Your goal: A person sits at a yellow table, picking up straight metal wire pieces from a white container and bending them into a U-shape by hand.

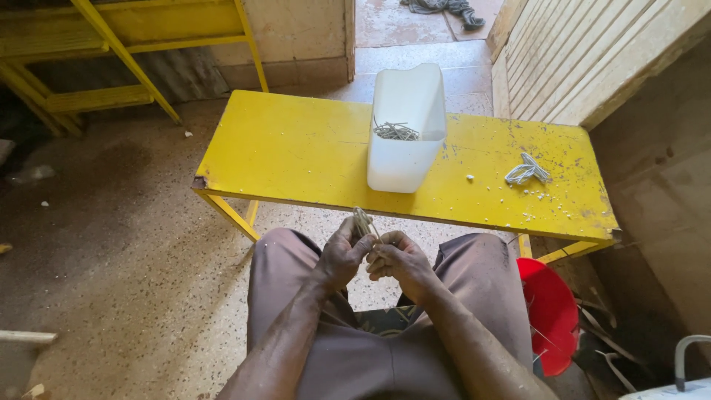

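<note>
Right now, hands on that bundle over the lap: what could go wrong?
1. Both the left hand and right hand pinch a small bundle of thin strips over the gap before the yellow bench; loose pieces could drop to the floor.
2. The white container stands tall and narrow near the bench's front edge; a knock might tip it.
3. The loose strip bunch lies unsecured and could slide off.

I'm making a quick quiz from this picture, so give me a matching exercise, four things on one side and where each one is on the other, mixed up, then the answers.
Things:
1. white cut-open container
2. loose grey bundle
3. red bucket
4. small bundle of strands

Places:
A. on the floor under the right end of the yellow bench
B. pinched between left hand and right hand
C. standing mid-bench
D. lying on the bench's right part

Pairs: 1-C, 2-D, 3-A, 4-B
</note>
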